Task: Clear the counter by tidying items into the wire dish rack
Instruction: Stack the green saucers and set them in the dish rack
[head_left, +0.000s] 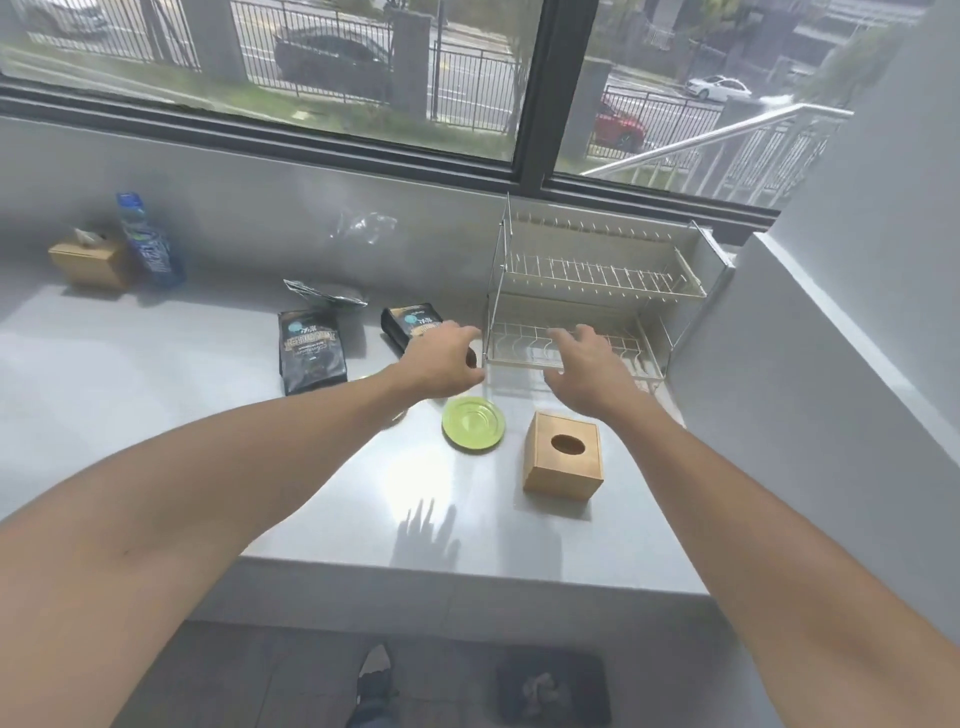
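Both hands reach toward the wire dish rack (582, 291), empty and fingers spread: left hand (441, 364) at its left corner post, right hand (584, 366) over its lower tier; the green plate (473, 423) lies just before the rack, nearer the left hand

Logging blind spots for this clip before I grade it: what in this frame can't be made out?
Head view only:
- Second black coffee bag: near end covered by the left hand.
- Left hand's fingers: curled away, so grip on anything unclear.
- Lower tier of the wire dish rack: partly covered by the right hand.
- Blue-labelled plastic bottle: print blurred.
- Crumpled clear wrapper: too blurred to identify.
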